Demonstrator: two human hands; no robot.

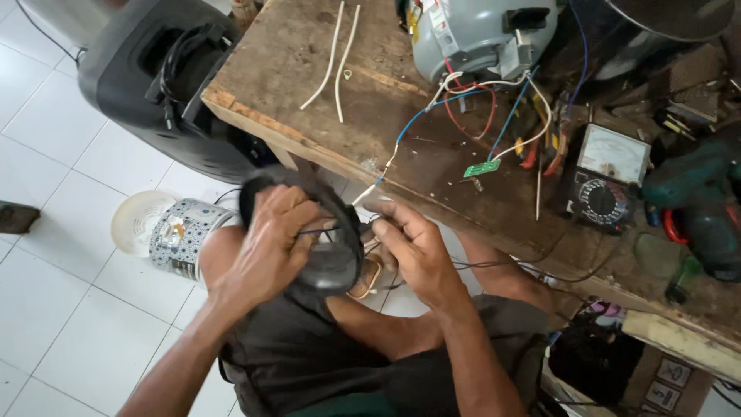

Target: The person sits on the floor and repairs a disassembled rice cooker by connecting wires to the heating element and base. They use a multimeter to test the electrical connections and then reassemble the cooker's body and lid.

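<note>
My left hand (266,243) grips a round black plastic part (336,251), held over my lap just off the front edge of the wooden workbench (309,100). A thin blue wire crosses its face under my fingers. My right hand (409,243) pinches a small dark piece at the part's right rim, where wires gather. A blue-and-white wire (405,135) runs from there up across the bench to a grey appliance body (471,35), past a small green circuit board (482,167).
On the bench lie two white wire pieces (336,58), an analog multimeter (606,174) and a green power drill (706,201). On the tiled floor stand a black speaker (154,77) and a patterned cooker body (181,235) with a white lid.
</note>
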